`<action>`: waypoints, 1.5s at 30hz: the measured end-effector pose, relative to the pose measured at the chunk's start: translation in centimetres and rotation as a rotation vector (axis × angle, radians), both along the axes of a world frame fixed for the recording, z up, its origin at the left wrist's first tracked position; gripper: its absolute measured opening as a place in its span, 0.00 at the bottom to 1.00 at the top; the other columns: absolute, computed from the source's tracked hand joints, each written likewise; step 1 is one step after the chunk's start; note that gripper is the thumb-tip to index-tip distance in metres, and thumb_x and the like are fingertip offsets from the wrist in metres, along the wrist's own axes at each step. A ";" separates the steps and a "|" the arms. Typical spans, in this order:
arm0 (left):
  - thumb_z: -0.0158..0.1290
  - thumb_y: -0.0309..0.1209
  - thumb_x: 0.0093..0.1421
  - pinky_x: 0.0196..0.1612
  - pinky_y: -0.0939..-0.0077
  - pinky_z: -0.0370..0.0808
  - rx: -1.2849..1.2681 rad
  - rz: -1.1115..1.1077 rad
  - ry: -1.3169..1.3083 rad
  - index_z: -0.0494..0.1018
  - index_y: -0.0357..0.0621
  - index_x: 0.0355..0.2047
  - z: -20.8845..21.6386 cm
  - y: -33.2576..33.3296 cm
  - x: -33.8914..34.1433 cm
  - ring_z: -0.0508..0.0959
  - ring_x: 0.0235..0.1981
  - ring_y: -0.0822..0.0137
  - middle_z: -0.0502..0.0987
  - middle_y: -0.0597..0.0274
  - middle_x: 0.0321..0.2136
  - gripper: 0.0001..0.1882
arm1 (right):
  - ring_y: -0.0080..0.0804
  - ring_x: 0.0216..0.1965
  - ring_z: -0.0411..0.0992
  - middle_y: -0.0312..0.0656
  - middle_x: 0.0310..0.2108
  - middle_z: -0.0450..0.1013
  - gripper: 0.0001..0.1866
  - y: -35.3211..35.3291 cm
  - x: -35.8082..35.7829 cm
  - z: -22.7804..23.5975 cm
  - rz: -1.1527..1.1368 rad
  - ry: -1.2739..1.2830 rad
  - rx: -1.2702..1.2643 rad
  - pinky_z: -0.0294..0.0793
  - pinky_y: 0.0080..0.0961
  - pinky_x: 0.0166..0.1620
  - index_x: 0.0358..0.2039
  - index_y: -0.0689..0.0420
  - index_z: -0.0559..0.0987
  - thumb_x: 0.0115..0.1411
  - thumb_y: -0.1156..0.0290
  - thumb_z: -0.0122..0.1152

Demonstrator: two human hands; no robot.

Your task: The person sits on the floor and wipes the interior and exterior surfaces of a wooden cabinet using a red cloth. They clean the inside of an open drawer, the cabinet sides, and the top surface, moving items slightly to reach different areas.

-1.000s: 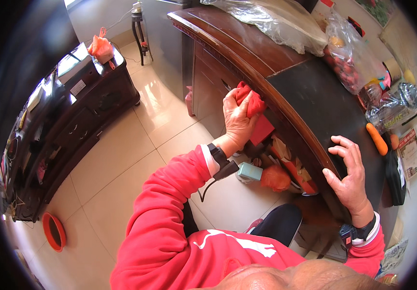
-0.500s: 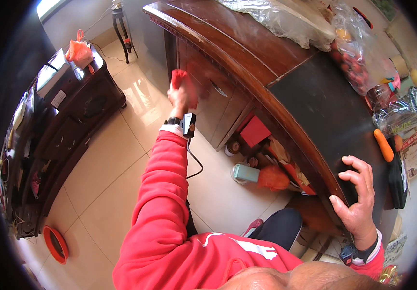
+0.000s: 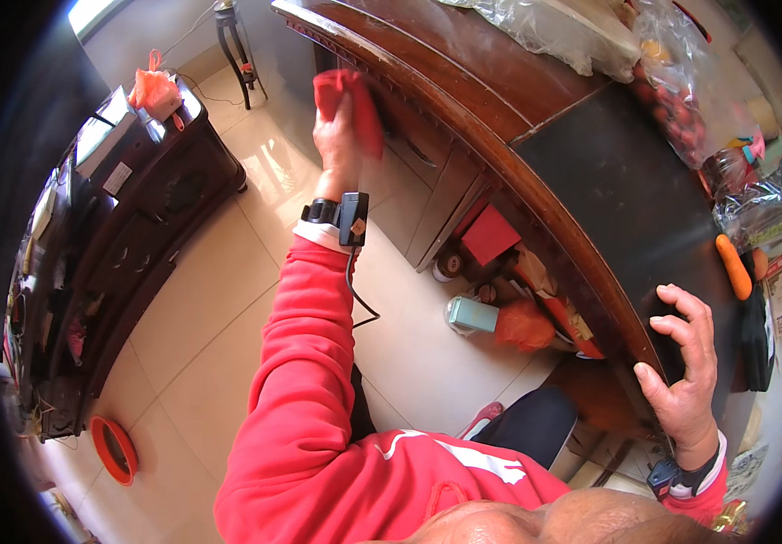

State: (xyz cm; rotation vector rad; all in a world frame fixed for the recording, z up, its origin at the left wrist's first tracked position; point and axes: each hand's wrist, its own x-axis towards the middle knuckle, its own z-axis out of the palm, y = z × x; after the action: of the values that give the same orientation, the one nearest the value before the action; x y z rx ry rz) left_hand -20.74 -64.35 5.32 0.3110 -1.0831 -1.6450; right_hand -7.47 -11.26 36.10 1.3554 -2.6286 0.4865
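Note:
My left hand (image 3: 335, 140) is closed round a red cloth (image 3: 368, 118), part of which hangs down and is blurred. It is stretched far forward, with the cloth against or close beside the front of the brown wooden desk (image 3: 413, 150); whether they touch is hard to tell. My right hand (image 3: 688, 381) rests at the near edge of the desk's black top (image 3: 617, 172), its fingers spread and curved, nothing in them. A black device with a cable (image 3: 353, 218) is strapped to my left wrist.
Below the desk a cupboard door (image 3: 445, 204) stands open, with a red box (image 3: 490, 236), a pale green box (image 3: 474, 315) and an orange bag (image 3: 525, 325) by it. A carrot (image 3: 733, 267) and bagged fruit (image 3: 672, 113) lie on top. A dark cabinet (image 3: 169, 204) stands left, near an orange basin (image 3: 114, 451).
My left hand has moved farther forward along the desk front with the red cloth. My right hand keeps its place at the desk edge, while the whole view has shifted slightly.

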 end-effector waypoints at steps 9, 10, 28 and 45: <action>0.60 0.53 0.64 0.50 0.60 0.78 0.056 0.266 -0.548 0.78 0.47 0.55 -9.3 1.9 -0.5 0.83 0.44 0.49 0.82 0.49 0.41 0.28 | 0.56 0.62 0.70 0.51 0.60 0.73 0.26 -0.2 0.2 0.1 -0.044 -0.004 0.019 0.69 0.50 0.64 0.46 0.56 0.77 0.43 0.76 0.70; 0.59 0.55 0.65 0.49 0.62 0.78 0.059 0.180 -0.728 0.79 0.43 0.53 -12.9 1.6 0.5 0.82 0.42 0.57 0.83 0.52 0.40 0.29 | 0.56 0.62 0.70 0.51 0.59 0.73 0.26 -0.3 0.2 0.1 -0.040 -0.003 0.021 0.69 0.50 0.64 0.46 0.55 0.77 0.43 0.76 0.70; 0.64 0.44 0.63 0.56 0.62 0.77 -0.451 0.498 -0.281 0.78 0.49 0.58 -3.8 -4.1 -1.8 0.81 0.48 0.51 0.79 0.51 0.52 0.25 | 0.62 0.64 0.68 0.54 0.61 0.71 0.28 0.3 -0.1 0.3 -0.057 -0.050 0.096 0.66 0.56 0.66 0.48 0.54 0.75 0.43 0.71 0.70; 0.52 0.66 0.64 0.63 0.60 0.72 0.295 -0.074 -1.175 0.77 0.30 0.57 -26.3 1.7 0.0 0.76 0.63 0.46 0.79 0.34 0.56 0.46 | 0.62 0.61 0.69 0.54 0.59 0.71 0.26 0.4 -0.8 0.5 -0.037 -0.051 0.128 0.68 0.56 0.63 0.48 0.52 0.75 0.48 0.64 0.73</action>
State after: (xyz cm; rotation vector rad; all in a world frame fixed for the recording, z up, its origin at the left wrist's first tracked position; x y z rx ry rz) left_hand -20.70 -62.64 -20.98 1.5775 -1.6734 -1.6613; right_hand -8.30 -10.87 36.64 1.3435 -2.7639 0.3573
